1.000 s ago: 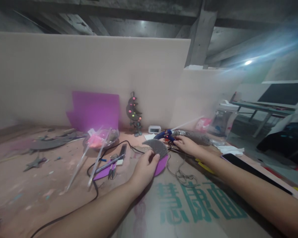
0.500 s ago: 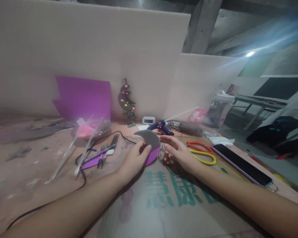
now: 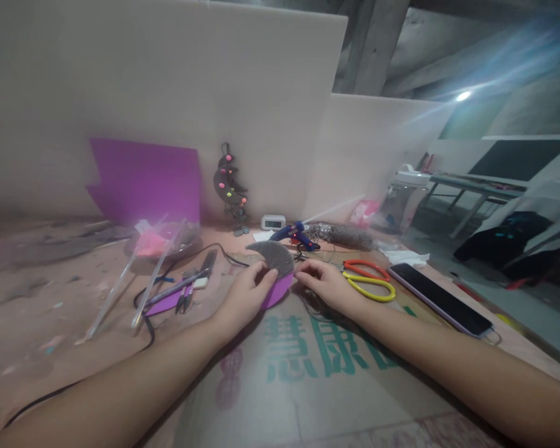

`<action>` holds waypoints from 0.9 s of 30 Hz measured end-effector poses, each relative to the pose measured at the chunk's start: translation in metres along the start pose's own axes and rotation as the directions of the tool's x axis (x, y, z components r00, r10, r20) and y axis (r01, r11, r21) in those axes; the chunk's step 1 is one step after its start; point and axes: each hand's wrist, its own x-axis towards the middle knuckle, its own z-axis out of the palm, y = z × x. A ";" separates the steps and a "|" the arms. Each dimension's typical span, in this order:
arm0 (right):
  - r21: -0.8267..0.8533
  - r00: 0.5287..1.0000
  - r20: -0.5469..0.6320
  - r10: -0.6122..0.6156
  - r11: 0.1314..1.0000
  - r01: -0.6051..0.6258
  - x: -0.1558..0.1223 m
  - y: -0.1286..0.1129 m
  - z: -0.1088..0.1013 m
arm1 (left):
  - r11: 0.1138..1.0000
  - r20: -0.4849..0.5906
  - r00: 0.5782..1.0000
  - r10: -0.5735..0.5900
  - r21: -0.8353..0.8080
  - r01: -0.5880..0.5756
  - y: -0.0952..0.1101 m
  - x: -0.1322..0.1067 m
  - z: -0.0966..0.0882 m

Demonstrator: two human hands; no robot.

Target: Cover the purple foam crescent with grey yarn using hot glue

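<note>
My left hand (image 3: 242,297) pinches a grey glittery crescent piece (image 3: 271,255) and holds it over a purple foam piece (image 3: 275,292) on the table. My right hand (image 3: 325,285) rests just right of the crescent, its curled fingertips touching the edge of the pieces; I cannot make out anything held in it. A blue glue gun (image 3: 293,234) lies just behind the hands. Orange and yellow scissors (image 3: 369,279) lie right of my right hand.
A cardboard sheet with green characters (image 3: 317,354) covers the table front. Glue sticks (image 3: 155,274), a black cord (image 3: 144,323), snips (image 3: 185,298), a purple sheet (image 3: 144,180), a moon ornament (image 3: 228,186), a small clock (image 3: 273,222) and a phone (image 3: 438,298) surround the hands.
My right hand left the glue gun at the back and came to the right edge of the crescent. The left hand kept its hold. The view tilted down.
</note>
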 end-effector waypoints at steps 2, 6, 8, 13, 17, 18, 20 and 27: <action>-0.032 1.000 -0.017 0.008 0.999 -0.009 0.000 -0.004 0.000 | 1.000 0.005 1.000 -0.001 0.009 0.001 0.001 0.000 0.000; -0.029 0.998 -0.056 -0.006 1.000 0.004 -0.001 -0.012 -0.001 | 0.999 0.031 0.999 -0.008 0.040 0.006 -0.002 0.001 0.002; -0.056 0.997 -0.077 -0.021 0.998 0.017 -0.002 -0.015 -0.002 | 0.998 0.047 0.999 -0.017 0.055 0.015 -0.004 0.001 0.002; -0.027 0.995 -0.098 -0.001 1.000 -0.001 -0.002 -0.016 -0.002 | 0.998 0.084 0.996 -0.031 0.052 0.027 -0.007 0.002 0.003; -0.026 0.994 -0.113 -0.005 1.000 0.002 -0.003 -0.016 -0.002 | 1.000 0.109 0.994 -0.018 0.026 0.015 -0.008 0.002 0.004; -0.030 0.994 -0.108 -0.002 1.000 -0.001 -0.003 -0.016 -0.002 | 1.000 0.113 0.993 -0.017 0.016 0.015 -0.008 0.002 0.004; -0.045 0.995 -0.100 -0.006 0.999 0.002 -0.002 -0.016 -0.003 | 1.000 0.121 0.992 -0.019 -0.006 0.019 -0.008 0.002 0.004; -0.141 0.999 -0.027 -0.032 0.990 0.028 0.000 -0.006 -0.003 | 0.998 0.101 0.995 -0.005 -0.068 0.012 -0.008 0.003 0.003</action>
